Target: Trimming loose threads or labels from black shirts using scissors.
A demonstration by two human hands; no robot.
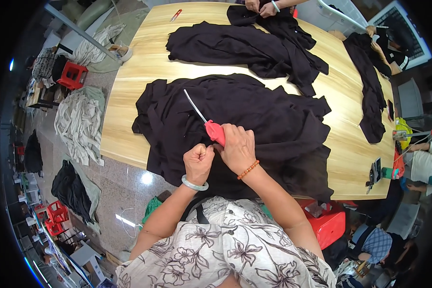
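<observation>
A spread of black garments (225, 110) covers the near part of the wooden table (122, 129). In my right hand (239, 150) is a red-handled tool (215, 131), whose long, thin, slightly curved metal end points up and to the left over the cloth. The fingers wrap round its handle. My left hand (198, 162) is closed in a fist beside it, low over the near edge of the black cloth; whatever its fingers pinch is hidden. A pale bangle circles the left wrist, an orange bead bracelet the right.
Another black garment pile (216, 45) lies farther back, where a co-worker's hands (259, 7) handle cloth. Red-handled snips (176, 15) rest at the far left. At right, another person holds a long black piece (367, 86). A phone on a stand (377, 170) and red stool (327, 223) are nearby.
</observation>
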